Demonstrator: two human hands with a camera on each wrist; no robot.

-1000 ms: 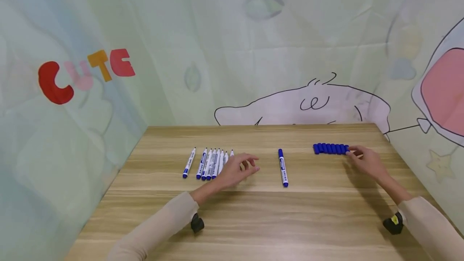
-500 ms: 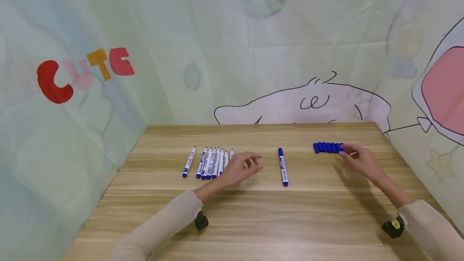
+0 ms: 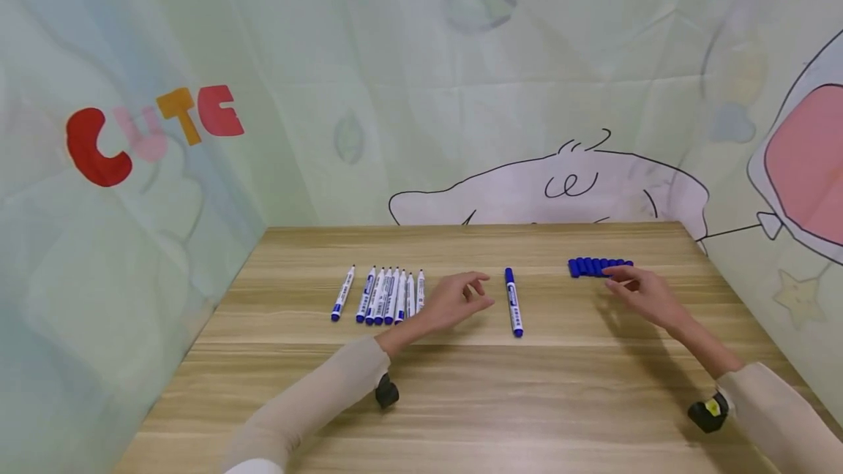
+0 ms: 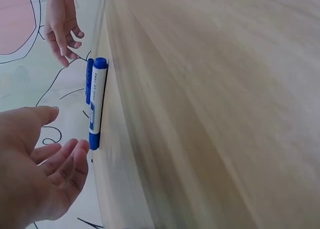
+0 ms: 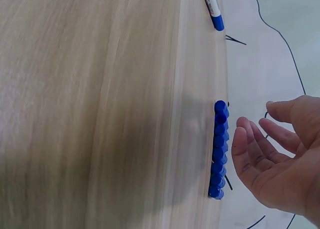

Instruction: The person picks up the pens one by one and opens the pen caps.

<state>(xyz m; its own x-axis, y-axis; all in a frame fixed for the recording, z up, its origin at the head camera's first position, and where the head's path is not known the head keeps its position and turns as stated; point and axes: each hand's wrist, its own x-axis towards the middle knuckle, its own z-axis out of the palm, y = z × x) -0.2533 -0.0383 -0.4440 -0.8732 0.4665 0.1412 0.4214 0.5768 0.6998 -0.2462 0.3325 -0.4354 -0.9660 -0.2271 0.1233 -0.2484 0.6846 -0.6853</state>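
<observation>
A capped blue-and-white marker (image 3: pixel 514 303) lies by itself mid-table between the two hands. Just left of it, my left hand (image 3: pixel 454 301) hovers with loosely bent fingers and holds nothing; the left wrist view shows its palm (image 4: pixel 35 174) beside the capped marker (image 4: pixel 98 101). On the right, a row of blue marker caps (image 3: pixel 589 267) lies side by side. My right hand (image 3: pixel 648 298) is above the near right side of that row, its fingers relaxed and apart from the caps (image 5: pixel 219 154) in the right wrist view. Several uncapped markers (image 3: pixel 388 297) lie in a row behind my left hand.
One uncapped marker (image 3: pixel 343 294) lies slightly apart at the left end of its row. All rest on a wood-grain table (image 3: pixel 500 401), whose far edge meets a printed curtain (image 3: pixel 316 57). Each wrist carries a small black camera (image 3: pixel 386 391).
My left hand has shifted right toward the lone capped marker, uncovering more of the uncapped ones. My right hand has moved left and drawn off the right end of the cap row.
</observation>
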